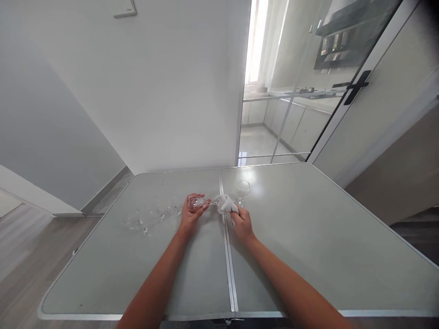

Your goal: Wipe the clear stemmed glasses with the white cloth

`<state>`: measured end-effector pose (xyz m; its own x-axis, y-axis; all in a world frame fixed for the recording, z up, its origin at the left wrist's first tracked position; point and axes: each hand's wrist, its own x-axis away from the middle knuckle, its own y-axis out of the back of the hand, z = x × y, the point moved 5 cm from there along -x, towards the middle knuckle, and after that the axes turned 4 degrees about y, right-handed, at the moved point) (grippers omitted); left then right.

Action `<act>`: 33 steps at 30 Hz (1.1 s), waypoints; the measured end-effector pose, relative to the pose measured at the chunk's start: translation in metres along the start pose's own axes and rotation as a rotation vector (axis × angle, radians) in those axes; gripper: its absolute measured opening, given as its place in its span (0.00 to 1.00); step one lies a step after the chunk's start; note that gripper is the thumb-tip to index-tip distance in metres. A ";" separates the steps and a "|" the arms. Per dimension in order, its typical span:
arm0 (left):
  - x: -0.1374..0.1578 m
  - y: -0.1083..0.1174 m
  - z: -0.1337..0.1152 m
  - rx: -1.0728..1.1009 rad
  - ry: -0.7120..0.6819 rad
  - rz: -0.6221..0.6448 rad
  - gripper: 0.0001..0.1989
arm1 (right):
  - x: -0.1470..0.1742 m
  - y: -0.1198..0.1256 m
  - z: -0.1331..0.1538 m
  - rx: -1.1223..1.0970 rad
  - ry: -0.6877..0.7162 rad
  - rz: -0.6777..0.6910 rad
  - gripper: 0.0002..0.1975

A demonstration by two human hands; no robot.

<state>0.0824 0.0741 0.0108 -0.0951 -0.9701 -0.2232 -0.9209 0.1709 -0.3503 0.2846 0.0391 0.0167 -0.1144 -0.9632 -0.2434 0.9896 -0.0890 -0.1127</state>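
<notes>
A clear stemmed wine glass (pixel 197 203) lies sideways in my left hand (pixel 190 214), whose fingers are wrapped round its bowl. The stem points right, toward my right hand (pixel 243 223). That hand is closed on a white cloth (pixel 227 204), which is pressed over the glass's foot. Part of the foot is hidden by the cloth. Just beyond my right hand, a second wine glass (pixel 243 186) stands upright on the table.
Several more clear glasses (pixel 144 224) stand in a group at the left of the pale folding table (pixel 302 256). A metal seam (pixel 230 269) runs down its middle. Behind the table are a white wall (pixel 171 91) and a glass door (pixel 281 109).
</notes>
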 end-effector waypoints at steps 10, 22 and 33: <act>-0.001 0.000 0.001 0.018 -0.016 -0.008 0.29 | 0.002 0.001 -0.001 0.027 -0.014 0.021 0.12; 0.002 -0.008 0.005 -0.051 -0.001 0.108 0.31 | 0.008 -0.002 0.014 0.389 0.308 0.074 0.20; 0.012 -0.021 0.008 0.036 0.105 0.328 0.38 | 0.012 -0.028 -0.011 -0.002 -0.179 0.510 0.12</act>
<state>0.1037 0.0605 0.0085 -0.4240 -0.8745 -0.2355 -0.8212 0.4809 -0.3072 0.2548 0.0326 0.0059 0.3978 -0.9121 -0.0993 0.9153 0.4019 -0.0250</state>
